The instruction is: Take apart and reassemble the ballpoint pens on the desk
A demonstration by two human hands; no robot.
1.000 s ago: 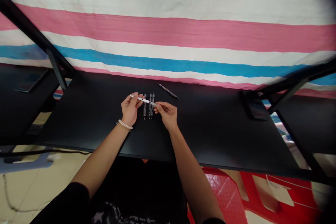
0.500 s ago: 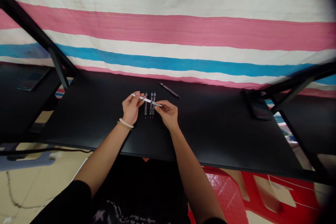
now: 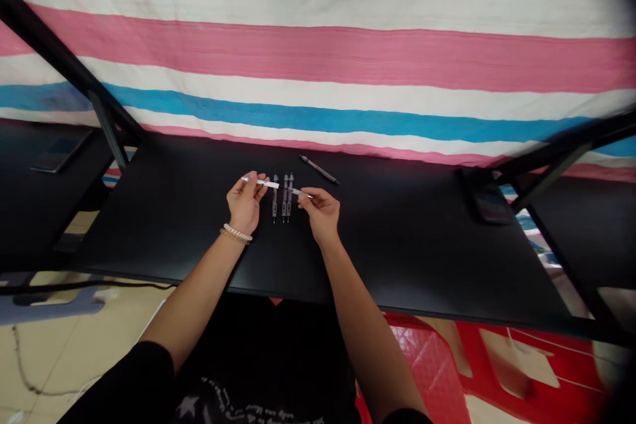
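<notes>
My left hand (image 3: 243, 204) is closed in a pinch on a white pen barrel (image 3: 268, 183), whose end points right. In my right hand (image 3: 320, 212), the fingers are closed on a shorter, pale grey pen section (image 3: 296, 191) with a darker tip. A small gap lies between the two pieces, both held above the table. Beneath them lie dark pens side by side: one pen (image 3: 275, 200) on the left and a close pair of pens (image 3: 287, 202) on the right. Another dark pen (image 3: 318, 169) lies slanted farther back.
The black table (image 3: 422, 245) has dark metal posts at both ends. A dark flat object (image 3: 489, 202) is at the right end, and a phone-like slab (image 3: 62, 151) lies on the left neighbouring table. Striped sheeting (image 3: 318, 56) hangs behind. Red plastic stools (image 3: 422, 358) stand below.
The white barrel and the grey section, joined end to end before, are now apart. My left hand has shifted slightly left and my right hand slightly right.
</notes>
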